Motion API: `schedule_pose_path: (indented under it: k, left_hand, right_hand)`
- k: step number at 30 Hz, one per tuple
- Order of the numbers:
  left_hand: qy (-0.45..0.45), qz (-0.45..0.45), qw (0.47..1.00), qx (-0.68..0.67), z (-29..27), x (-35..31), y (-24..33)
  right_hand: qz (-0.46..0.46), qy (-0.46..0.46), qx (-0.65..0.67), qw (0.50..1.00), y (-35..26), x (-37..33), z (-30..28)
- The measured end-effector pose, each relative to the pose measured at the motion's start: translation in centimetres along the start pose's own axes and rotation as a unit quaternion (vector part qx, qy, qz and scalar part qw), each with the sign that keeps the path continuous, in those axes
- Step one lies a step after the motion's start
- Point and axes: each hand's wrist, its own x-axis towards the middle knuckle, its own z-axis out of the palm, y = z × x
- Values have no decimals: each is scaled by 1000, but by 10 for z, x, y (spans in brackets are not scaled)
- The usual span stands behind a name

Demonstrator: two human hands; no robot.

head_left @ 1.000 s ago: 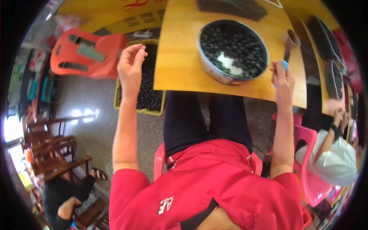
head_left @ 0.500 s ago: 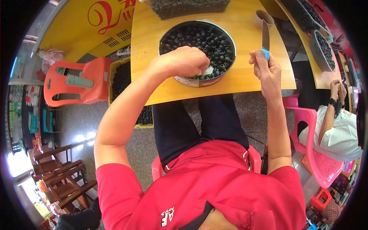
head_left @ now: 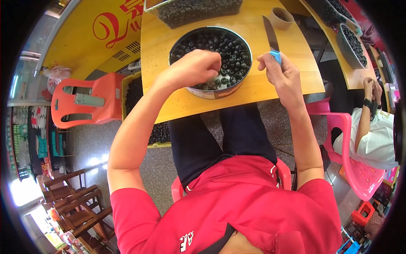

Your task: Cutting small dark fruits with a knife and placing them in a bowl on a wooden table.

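Head view: the wooden table [head_left: 156, 46] stands before the person's lap, with an orange chair [head_left: 105, 91] left of it. A clear box [head_left: 203, 20] of dark pieces sits at the table's far end; nearer, the round tub [head_left: 215, 94] stands close to the front edge. The right hand [head_left: 282, 76], right of the tub, grips the knife [head_left: 270, 34] by its blue handle, blade pointing away, beside a brown cup [head_left: 282, 18]. The left hand [head_left: 196, 67] curls over the tub's dark round pieces [head_left: 237, 55]; whether it holds one, I cannot tell
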Motion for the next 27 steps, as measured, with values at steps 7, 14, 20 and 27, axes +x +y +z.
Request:
schedule_pose_path:
  k: [7,14,20,27]
  left_hand:
    - [225,24,899,-374,-2,-23,33]
    - [346,68,906,-234,-3,-43,62]
    - [455,52,838,-296,25,-40,55]
    - [461,48,771,-436,40,-39,56]
  right_hand:
    - [22,-41,42,998,-20,2,41]
    - [59,-46,91,993,-32,7,67]
    - [110,-62,223,967,-34,7,72]
    - [115,-62,256,958,-35,4,75]
